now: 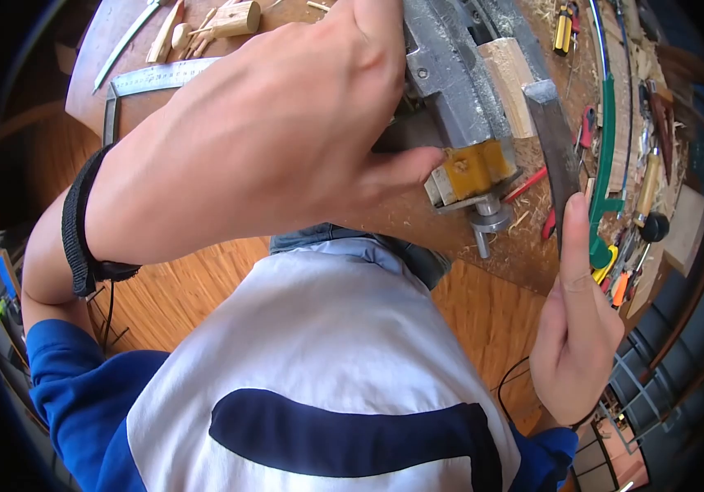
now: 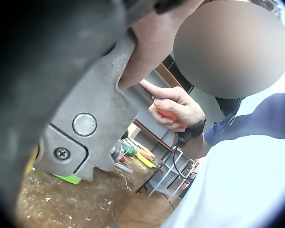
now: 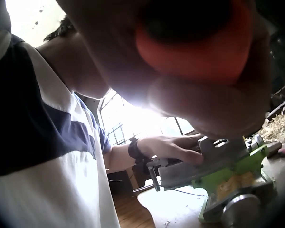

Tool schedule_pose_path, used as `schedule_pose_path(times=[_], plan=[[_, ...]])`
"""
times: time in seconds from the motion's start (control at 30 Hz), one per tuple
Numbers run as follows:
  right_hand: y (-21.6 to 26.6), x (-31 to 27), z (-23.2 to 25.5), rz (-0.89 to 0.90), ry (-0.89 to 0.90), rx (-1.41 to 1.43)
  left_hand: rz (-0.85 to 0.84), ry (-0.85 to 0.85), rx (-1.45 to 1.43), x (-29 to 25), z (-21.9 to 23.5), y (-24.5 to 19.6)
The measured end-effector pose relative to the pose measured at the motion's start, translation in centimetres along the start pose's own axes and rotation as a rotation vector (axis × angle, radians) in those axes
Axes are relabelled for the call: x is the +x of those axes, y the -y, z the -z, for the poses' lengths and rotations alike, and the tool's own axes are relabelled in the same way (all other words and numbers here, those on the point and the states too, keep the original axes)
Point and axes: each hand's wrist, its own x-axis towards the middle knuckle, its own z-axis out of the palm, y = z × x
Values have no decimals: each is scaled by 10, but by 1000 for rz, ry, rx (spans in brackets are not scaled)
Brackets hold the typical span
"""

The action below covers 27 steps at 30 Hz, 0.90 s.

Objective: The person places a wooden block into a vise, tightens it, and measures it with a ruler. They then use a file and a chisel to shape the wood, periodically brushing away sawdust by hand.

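A grey metal vise point(image 1: 459, 98) with a green lower body in the right wrist view grips a pale wood block point(image 1: 509, 86). My left hand point(image 1: 262, 123) rests on the vise, its thumb stretched toward the yellow-brown piece point(image 1: 475, 168) at the near end. From above, its other fingers are mostly hidden. On the right, my right hand point(image 1: 578, 336) holds a flat file point(image 1: 557, 148) by its orange and black handle point(image 3: 194, 57), with the index finger laid straight along the blade. The file's tip overlaps the wood block's near right edge in the head view.
A metal square point(image 1: 159, 78) and a carved wooden figure point(image 1: 225, 23) lie at the back left. Right of the vise are a green-handled saw point(image 1: 606, 156), a yellow-handled tool point(image 1: 564, 31) and several other hand tools. Wood shavings point(image 3: 280, 126) litter the bench.
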Motion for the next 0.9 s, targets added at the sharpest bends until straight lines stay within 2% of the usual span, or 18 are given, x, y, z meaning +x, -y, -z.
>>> schedule_pose_path(times=[0.23,0.3,0.4,0.57,0.63,0.73,0.8,0.9], plan=[[3,2,-2,14,-10,-6,-19,98,36,0,13,-1],[8,9,3,-41,23,-14,-61,137,3,4,27,-13],[5,0,3,-51,44,-53,57,-79,-4,-3,-6,-4],[8,4,10,-44,68,-25,43,-156,-9,-1,-12,-7],[8,11,9,0,30,-23,55,-158,-13,0,-12,-10],[11,0,17,-106,143,-77,76,-151,-2,-1,-10,-10],[13,4,17,-82,109,-57,79,-160,35,0,-12,-8],[19,11,17,-75,80,-56,89,-91,-29,5,11,-28]])
